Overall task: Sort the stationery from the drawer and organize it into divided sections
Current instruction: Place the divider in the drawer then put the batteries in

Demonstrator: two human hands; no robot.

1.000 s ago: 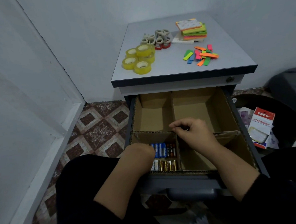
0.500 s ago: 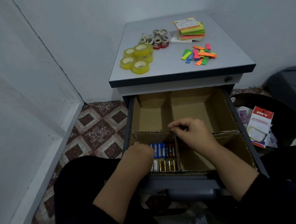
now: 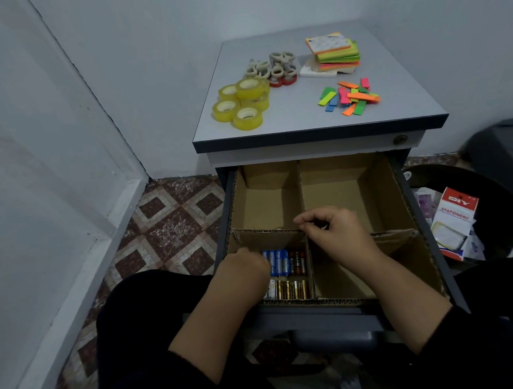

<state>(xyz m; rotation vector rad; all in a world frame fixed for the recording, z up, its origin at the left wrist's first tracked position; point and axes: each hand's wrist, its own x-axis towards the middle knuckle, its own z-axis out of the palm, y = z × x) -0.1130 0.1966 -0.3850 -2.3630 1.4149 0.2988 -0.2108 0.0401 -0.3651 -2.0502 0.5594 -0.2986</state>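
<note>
left hand (image 3: 244, 265) in batteries (image 3: 285, 262) section | right hand (image 3: 338, 234) seemingly pinching divider (image 3: 269, 232)

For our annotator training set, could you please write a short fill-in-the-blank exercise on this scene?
1. The batteries lie in the near-____ section of the drawer.
2. The large tape rolls on the cabinet top are ____ in colour.
3. The right hand pinches the cardboard ____.

Missing words: left; yellow; divider
</note>
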